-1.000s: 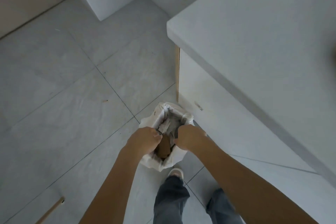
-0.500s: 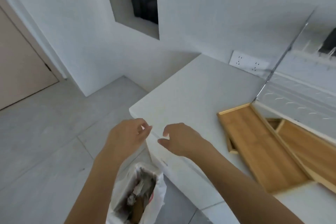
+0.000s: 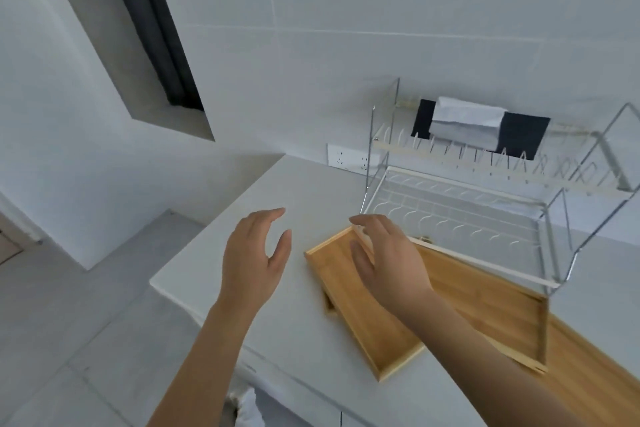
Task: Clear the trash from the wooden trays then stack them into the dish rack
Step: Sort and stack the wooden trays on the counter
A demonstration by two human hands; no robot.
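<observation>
Two bare wooden trays lie on the white counter [image 3: 277, 315], overlapping. The upper tray [image 3: 349, 291] is nearest the counter's left end; a second wooden tray [image 3: 588, 367] sticks out under it at the lower right. Neither shows any trash. My right hand [image 3: 388, 260] hovers open above the upper tray's far left corner. My left hand [image 3: 256, 253] hovers open over the counter just left of that tray. The wire dish rack [image 3: 467, 215] stands behind the trays, its lower shelf bare. A bit of the white trash bag [image 3: 247, 409] shows at the bottom edge.
A black and white cloth [image 3: 478, 126] hangs at the rack's upper tier. A wall socket [image 3: 346, 158] sits left of the rack. The counter's left edge drops to a grey tiled floor [image 3: 69, 340]. A recessed dark window [image 3: 152, 28] is in the wall at upper left.
My hands left the trash bag on the floor and rose over the counter. The view swung up from the floor to the trays and rack. Both hands went from gripping the bag to open.
</observation>
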